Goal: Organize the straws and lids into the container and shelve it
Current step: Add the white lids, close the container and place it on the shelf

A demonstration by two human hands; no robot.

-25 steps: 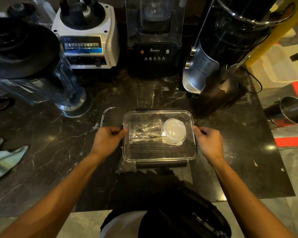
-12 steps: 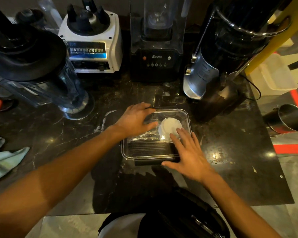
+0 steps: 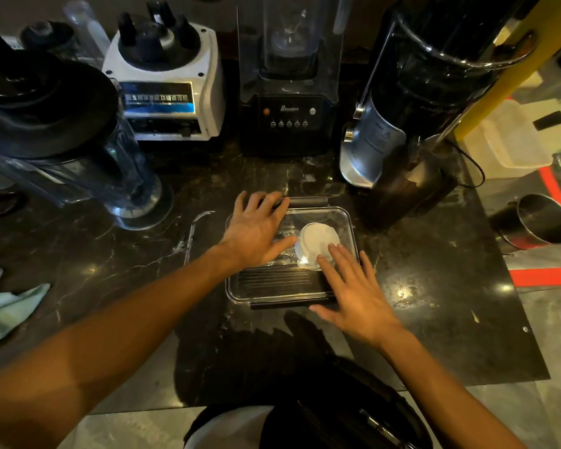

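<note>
A clear rectangular container [image 3: 272,291] with a transparent cover and dark clasps sits on the dark marble counter. Through the cover I see a stack of white cup lids [image 3: 316,239] and wrapped straws [image 3: 285,236] lying beside them. My left hand [image 3: 256,230] lies flat on the far left part of the cover, fingers spread and reaching its back edge. My right hand [image 3: 353,290] presses flat on the near right corner, fingertips over the lids.
Blender jug [image 3: 62,134] at left, white blender base [image 3: 169,82], black blender [image 3: 289,92] and a tall dark machine [image 3: 418,102] line the back. A steel cup [image 3: 538,222] lies at right, a green cloth [image 3: 4,303] at left. A clear plastic strip [image 3: 191,234] lies left of the container.
Both hands left the container's sides and moved onto its cover, left at the back, right at the front corner. In the last half second they hardly shifted.
</note>
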